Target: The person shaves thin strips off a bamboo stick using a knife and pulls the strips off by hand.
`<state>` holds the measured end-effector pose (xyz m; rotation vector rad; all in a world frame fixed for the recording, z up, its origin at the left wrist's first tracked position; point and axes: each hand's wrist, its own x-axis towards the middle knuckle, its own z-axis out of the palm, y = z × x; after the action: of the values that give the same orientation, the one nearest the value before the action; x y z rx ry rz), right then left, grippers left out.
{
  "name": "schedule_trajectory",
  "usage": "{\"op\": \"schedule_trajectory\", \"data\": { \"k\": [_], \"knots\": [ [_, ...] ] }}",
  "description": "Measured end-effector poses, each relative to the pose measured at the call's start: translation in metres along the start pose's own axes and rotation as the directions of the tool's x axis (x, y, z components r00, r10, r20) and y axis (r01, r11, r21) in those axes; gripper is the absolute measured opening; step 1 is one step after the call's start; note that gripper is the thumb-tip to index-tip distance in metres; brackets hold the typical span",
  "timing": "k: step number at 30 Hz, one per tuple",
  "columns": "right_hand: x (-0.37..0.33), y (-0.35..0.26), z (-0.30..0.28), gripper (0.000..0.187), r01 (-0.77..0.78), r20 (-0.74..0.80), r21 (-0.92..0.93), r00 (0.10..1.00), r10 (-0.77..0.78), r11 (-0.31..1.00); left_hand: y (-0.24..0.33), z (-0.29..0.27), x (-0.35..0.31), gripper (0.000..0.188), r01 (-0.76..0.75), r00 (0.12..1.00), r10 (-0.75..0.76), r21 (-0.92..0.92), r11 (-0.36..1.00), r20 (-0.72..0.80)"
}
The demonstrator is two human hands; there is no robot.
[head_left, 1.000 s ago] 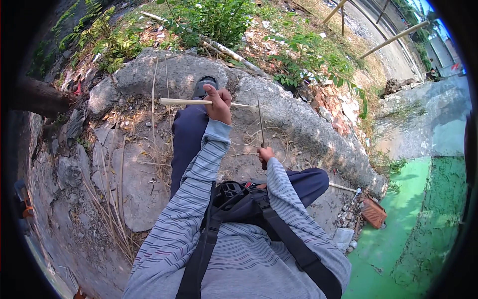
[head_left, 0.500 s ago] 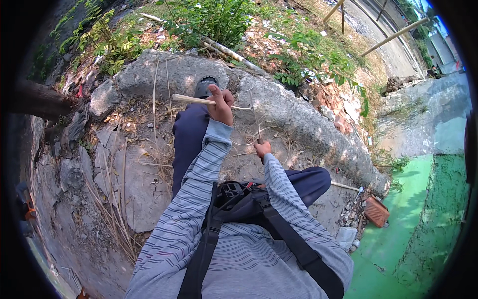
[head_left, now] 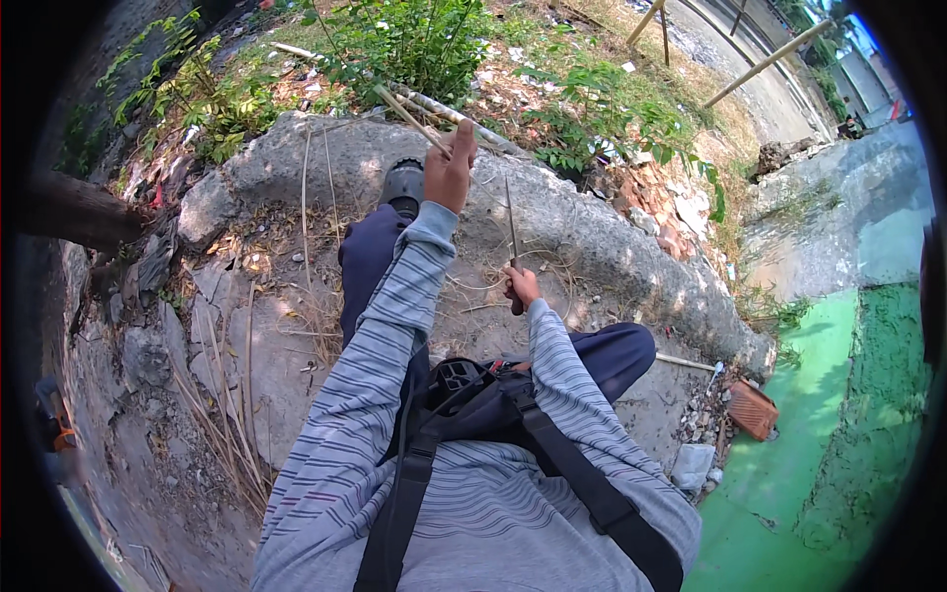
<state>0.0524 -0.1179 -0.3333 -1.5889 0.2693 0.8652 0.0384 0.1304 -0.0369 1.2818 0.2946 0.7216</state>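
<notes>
My left hand (head_left: 449, 176) is stretched out above the foot on the left, fingers closed round a pale bamboo strip (head_left: 412, 120) that slants up to the far left. Lower and to the right, my right hand (head_left: 523, 285) grips the dark handle of a long, thin knife (head_left: 512, 225), its blade pointing away from me. Blade and strip are apart. Thin curled shavings (head_left: 562, 268) lie on the ground beside my right hand.
A low, rough concrete ridge (head_left: 612, 247) curves across in front of me. Long thin strips (head_left: 229, 414) lie on cracked paving at the left. A terracotta-coloured block (head_left: 753, 410) and a green-painted surface (head_left: 799, 434) are at the right. Leafy plants (head_left: 424, 49) grow beyond the ridge.
My left hand has moved farther out and slightly right, and the strip has swung from nearly level to slanting away. The knife has separated from the strip and points straighter ahead.
</notes>
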Motion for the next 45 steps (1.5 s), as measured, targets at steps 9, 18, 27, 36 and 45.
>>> {"op": "schedule_trajectory", "data": {
  "k": [9,18,27,36,45],
  "knots": [
    [-0.006,-0.019,-0.006,0.040,0.043,0.011,-0.027,0.999,-0.043,0.999,-0.003,0.034,0.064,0.063,0.013,0.955,-0.023,0.037,0.999,0.296],
    [-0.005,-0.069,0.012,0.052,0.372,-0.161,-0.277,0.891,-0.425,0.886,-0.018,0.028,0.090,0.073,-0.032,0.993,0.033,-0.014,0.999,0.115],
    [0.048,-0.014,-0.019,0.054,0.100,-0.144,-0.443,0.973,-0.181,0.891,-0.018,0.048,0.100,0.072,-0.068,0.994,0.071,-0.032,0.997,0.078],
    [0.025,-0.030,-0.004,0.052,0.052,-0.101,-0.261,0.992,-0.081,0.964,-0.019,0.034,0.098,0.073,-0.077,0.997,0.076,0.043,0.996,0.016],
    [0.025,0.005,-0.017,0.050,0.114,-0.110,0.025,0.988,-0.111,0.993,0.004,0.067,0.088,0.071,-0.090,0.993,0.096,-0.082,0.993,0.065]
  ]
}}
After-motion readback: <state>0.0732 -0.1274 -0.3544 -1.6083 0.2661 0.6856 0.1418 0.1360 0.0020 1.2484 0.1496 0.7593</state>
